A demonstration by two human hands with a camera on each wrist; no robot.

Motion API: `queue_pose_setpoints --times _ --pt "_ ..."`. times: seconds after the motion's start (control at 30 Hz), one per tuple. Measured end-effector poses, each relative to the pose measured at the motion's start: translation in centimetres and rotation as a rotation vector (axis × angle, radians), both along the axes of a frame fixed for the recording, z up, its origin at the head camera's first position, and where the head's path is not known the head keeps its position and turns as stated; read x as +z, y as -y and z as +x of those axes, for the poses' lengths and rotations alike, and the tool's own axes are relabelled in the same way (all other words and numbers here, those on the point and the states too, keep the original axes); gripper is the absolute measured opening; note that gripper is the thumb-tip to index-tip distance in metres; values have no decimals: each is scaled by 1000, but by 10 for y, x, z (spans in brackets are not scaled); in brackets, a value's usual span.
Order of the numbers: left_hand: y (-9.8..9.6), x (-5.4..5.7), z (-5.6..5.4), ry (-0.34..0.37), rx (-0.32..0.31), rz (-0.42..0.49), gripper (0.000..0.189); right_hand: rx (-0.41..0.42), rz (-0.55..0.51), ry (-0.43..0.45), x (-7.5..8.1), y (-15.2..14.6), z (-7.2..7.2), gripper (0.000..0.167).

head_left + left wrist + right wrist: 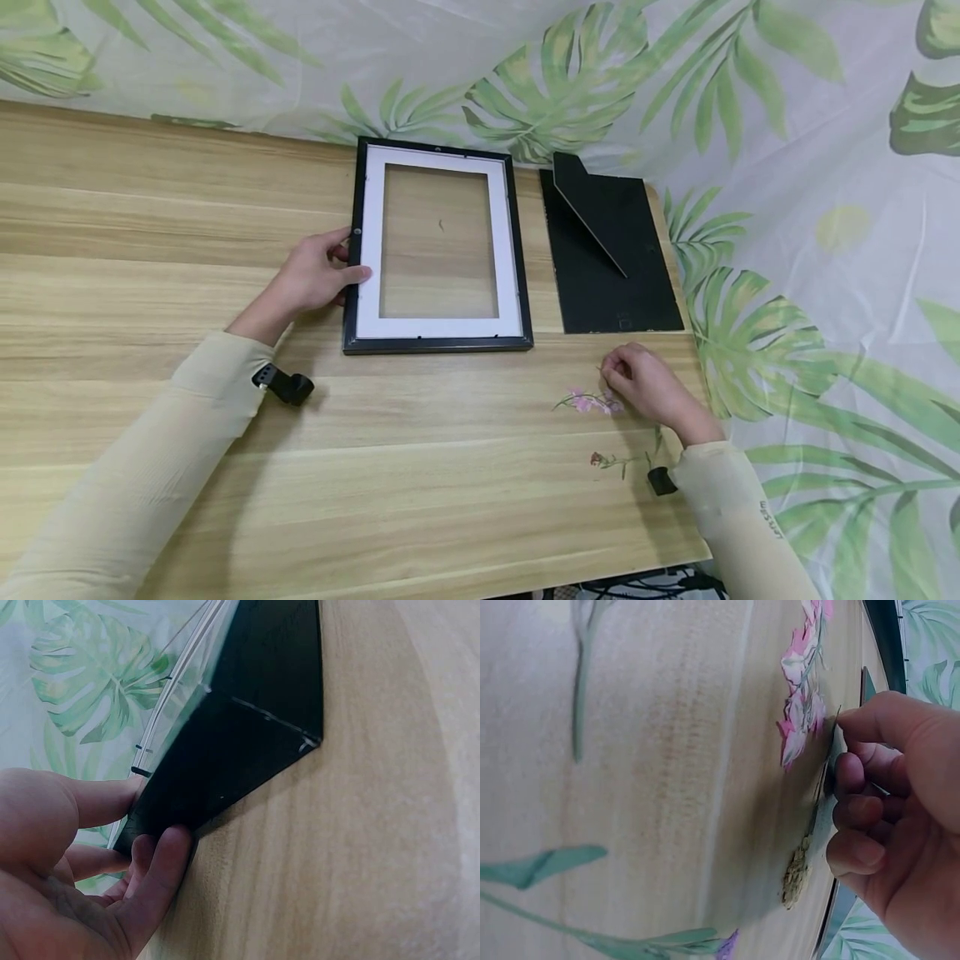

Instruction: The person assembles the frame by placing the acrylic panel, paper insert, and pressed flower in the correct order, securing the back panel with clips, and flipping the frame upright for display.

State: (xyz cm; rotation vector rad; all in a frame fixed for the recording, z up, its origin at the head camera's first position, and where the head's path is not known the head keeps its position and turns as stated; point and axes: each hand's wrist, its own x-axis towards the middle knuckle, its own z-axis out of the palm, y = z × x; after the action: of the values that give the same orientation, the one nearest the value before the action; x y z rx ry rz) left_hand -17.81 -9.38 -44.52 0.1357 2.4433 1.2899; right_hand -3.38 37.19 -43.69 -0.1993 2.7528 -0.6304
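A black picture frame (pixel 438 345) with a white mat lies on the table, its middle showing the wood through. My left hand (pixel 313 271) grips its left side, the thumb over the edge onto the mat. In the left wrist view, the fingers (pixel 166 862) press the frame's dark outer side (pixel 225 761). Off to the right, my right hand (pixel 645 382) pinches the thin stem of a dried flower (pixel 796 871) with a yellowish-brown head. Beside that hand lies a pink dried flower sprig (pixel 588 402).
A black backing board (pixel 622 300) with a raised easel leg lies right of the frame. A small red flower sprig (pixel 611 461) and green leaves (pixel 547 866) lie near the right forearm. Dark cables (pixel 637 583) show below the table's front edge. A leaf-patterned cloth (pixel 847 333) borders the table.
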Motion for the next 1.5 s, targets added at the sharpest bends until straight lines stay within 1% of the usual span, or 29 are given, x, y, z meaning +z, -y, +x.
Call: queue_pose_setpoints --times 0.17,0.27,0.37,0.47,0.67,0.83,1.07,1.27,1.5 --pt "0 0 0 5 1 -2 73 -27 -38 -69 -1 -3 3 3" --pt "-1 0 0 9 0 -7 74 -37 -47 -90 -2 -4 4 6" --pt "-1 1 1 14 1 -12 75 -36 -52 -83 -1 -4 4 8" --pt "-1 1 1 14 -1 -13 75 -32 -43 -80 0 -4 4 6" --pt "-1 2 2 8 1 -13 74 11 -15 -61 1 -4 3 3" --pt "-1 1 2 -2 1 -21 73 41 1 -30 3 -3 1 7" --pt "-1 1 1 -1 2 -29 73 42 5 -3 -1 -4 1 11" --pt "-2 1 1 1 4 -33 73 52 4 -9 -1 -4 1 11" --pt "-2 2 1 0 2 -28 73 64 23 -44 0 -2 3 11"
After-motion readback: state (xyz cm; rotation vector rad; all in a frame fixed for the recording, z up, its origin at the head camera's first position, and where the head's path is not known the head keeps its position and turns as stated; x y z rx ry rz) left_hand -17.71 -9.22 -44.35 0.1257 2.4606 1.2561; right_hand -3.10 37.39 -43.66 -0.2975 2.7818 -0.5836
